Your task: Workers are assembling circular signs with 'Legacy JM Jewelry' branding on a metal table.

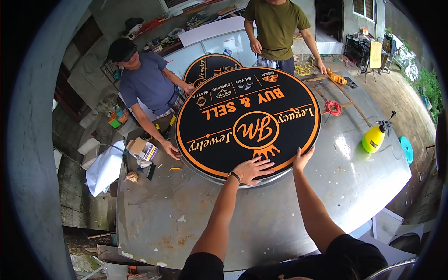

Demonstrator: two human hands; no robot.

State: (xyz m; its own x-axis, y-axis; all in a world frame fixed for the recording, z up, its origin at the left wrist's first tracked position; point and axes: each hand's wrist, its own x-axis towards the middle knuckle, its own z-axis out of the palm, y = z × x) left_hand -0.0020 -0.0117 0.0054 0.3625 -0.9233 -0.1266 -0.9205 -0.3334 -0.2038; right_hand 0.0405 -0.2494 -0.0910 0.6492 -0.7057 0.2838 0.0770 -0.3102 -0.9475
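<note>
- Lying flat, fingers spread, the left hand (253, 170) meets the near edge of the round sign (248, 105).
- Right hand (303, 159), loosely curved, touches its rim.
- Sign rests toward the surface's (275, 219) far side; room extends nearside.

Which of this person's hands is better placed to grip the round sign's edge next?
Probably the right hand: it sits at the edge of the sign, while the left hand spreads over the printed face.

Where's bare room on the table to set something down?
Bare table: between the round sign and near edge, outside the left forearm, and between sign and yellow sprayer. Crowded: left, by carton and pencil; far right, by red cord and orange tool.
</note>
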